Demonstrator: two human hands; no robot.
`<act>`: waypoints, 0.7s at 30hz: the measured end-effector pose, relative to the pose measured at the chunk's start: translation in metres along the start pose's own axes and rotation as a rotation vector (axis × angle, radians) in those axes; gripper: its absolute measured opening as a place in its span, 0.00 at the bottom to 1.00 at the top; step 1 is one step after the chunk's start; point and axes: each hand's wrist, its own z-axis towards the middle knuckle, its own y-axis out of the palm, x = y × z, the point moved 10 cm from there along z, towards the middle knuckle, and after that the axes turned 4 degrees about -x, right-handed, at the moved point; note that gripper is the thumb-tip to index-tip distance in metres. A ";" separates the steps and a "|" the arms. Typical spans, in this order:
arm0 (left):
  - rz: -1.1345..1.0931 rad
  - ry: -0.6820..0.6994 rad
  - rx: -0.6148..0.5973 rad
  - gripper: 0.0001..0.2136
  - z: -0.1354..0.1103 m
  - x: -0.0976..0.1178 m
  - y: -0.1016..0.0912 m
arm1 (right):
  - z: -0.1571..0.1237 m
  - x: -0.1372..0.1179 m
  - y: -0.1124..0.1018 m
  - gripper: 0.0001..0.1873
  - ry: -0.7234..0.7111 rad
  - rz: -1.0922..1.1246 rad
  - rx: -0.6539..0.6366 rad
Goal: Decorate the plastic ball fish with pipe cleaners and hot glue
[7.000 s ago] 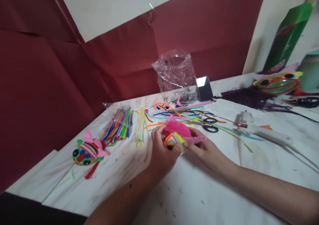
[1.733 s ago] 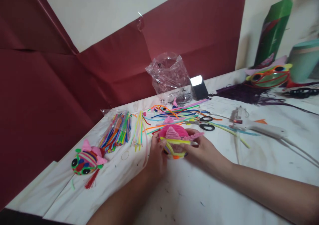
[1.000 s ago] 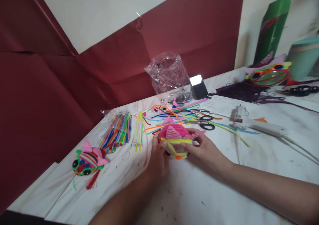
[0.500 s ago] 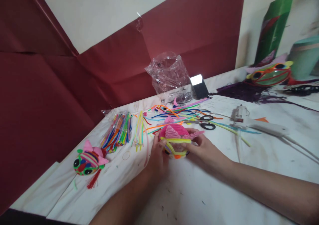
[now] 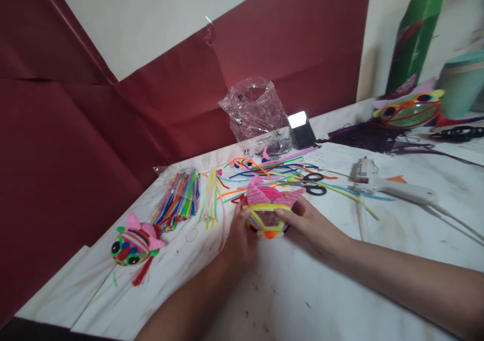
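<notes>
Both of my hands hold a small pipe-cleaner craft animal (image 5: 267, 209) just above the white table (image 5: 340, 270). It has pink ridged ears on top, a yellow band and an orange bit at the bottom. My left hand (image 5: 239, 235) grips its left side with the fingers curled round it. My right hand (image 5: 307, 224) pinches its right side, thumb on the yellow band. A finished craft animal (image 5: 133, 240) with black eyes, pink ears and a red tassel lies at the left of the table.
A bag of coloured pipe cleaners (image 5: 177, 199) and loose ones (image 5: 264, 172) lie behind my hands, with scissors (image 5: 313, 184) among them. A white glue gun (image 5: 389, 187) lies at the right. Further back are a clear plastic bag (image 5: 255, 108), a small dark box (image 5: 301, 129) and a green craft mask (image 5: 410, 110).
The craft has been tipped in my hands, so its pink ears now stand up and spread; the pink body behind them no longer shows. Both hands keep their grip in the same place.
</notes>
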 end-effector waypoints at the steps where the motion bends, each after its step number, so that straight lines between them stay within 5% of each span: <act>1: -0.023 -0.016 0.029 0.16 0.002 0.000 -0.003 | 0.001 0.002 0.000 0.25 0.040 0.028 -0.003; 6: -0.134 -0.108 0.175 0.13 0.007 -0.004 -0.024 | 0.004 0.014 -0.032 0.24 0.188 -0.153 0.190; 10: -0.195 -0.123 0.221 0.13 0.010 -0.004 -0.034 | 0.008 0.022 -0.040 0.18 0.175 -0.206 0.170; 16: -0.234 -0.160 0.272 0.14 0.010 -0.006 -0.040 | 0.009 0.025 -0.034 0.23 0.181 -0.228 0.102; 21: -0.233 -0.157 0.218 0.14 0.012 -0.006 -0.034 | 0.010 0.016 -0.031 0.19 0.148 -0.213 0.100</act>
